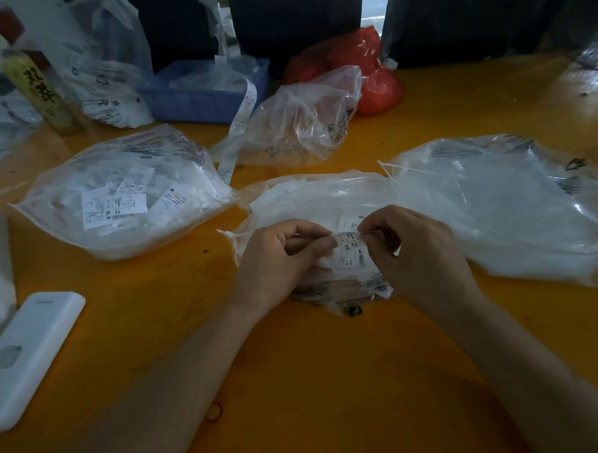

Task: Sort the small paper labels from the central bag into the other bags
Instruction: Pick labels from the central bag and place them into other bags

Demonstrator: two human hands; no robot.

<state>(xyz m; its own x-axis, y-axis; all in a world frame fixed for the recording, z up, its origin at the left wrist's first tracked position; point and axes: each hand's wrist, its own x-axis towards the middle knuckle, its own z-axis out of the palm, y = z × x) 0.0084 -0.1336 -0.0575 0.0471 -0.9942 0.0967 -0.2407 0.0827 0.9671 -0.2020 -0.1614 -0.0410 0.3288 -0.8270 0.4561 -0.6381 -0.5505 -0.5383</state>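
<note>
1. Both hands meet over the central bag (312, 199), a clear plastic bag lying on the orange counter (318, 381) straight in front of the person.
2. The left hand (275, 259) has its fingers curled, and its fingertips pinch the left edge of a small paper label (349, 247) printed "XS".
3. The right hand (416, 255) pinches the same label at its upper right edge, thumb and forefinger tight together; each grip is narrow and closed on the paper.
4. The label sits just above the central bag's white contents, between the two hands; a second label (349, 223) lies right behind it.
5. To the left, a fuller clear bag (121, 191) rests on the counter, with printed labels showing through it, one marked "XL" and one "M".
6. To the right lies a large clear bag (504, 208), its edge touching the central one.
7. Behind the central bag stands a crumpled clear bag (302, 123), and a long strip of labels (242, 121) hangs down beside it from a blue tray (200, 98).
8. A red plastic bag (362, 68) sits farther back.
9. At the far left are a bottle with a yellow label (36, 88) and another clear bag (106, 63).
10. A white remote-like device (21, 361) lies near the left edge of the counter.
</note>
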